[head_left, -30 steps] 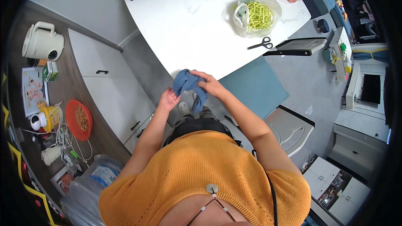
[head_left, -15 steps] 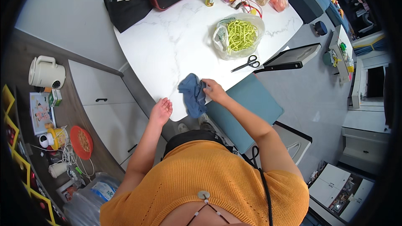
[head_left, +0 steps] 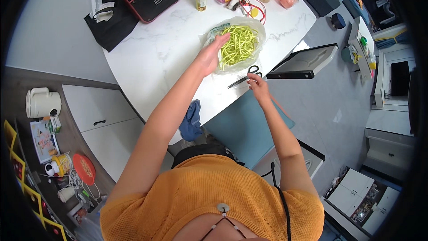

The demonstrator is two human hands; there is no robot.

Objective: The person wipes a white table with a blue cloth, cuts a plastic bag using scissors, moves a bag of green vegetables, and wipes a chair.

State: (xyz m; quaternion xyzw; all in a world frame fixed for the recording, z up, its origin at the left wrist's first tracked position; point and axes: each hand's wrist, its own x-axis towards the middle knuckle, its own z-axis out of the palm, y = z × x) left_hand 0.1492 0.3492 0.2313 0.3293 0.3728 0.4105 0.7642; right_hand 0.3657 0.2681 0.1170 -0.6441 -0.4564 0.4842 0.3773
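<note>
Green beans (head_left: 243, 47) look bendy; grip the bag (head_left: 232, 68) rim, where your left hand (head_left: 211, 58) spreads; beside it, right hand (head_left: 259, 89) near scissors (head_left: 243, 80), pinch unclear.

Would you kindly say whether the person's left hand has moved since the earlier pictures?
Yes: against the white marbled table, the left hand has moved forward and right, from beside its near corner to the translucent plastic bag of green strips.

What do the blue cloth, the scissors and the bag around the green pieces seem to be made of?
The blue cloth seems a matte fabric: it lies in limp folds; the fibre cannot be told. The scissors appear to have dark metal blades, thin and straight, and black, smooth, probably plastic handles. The bag looks like thin plastic: translucent, whitish, crinkled.
</note>
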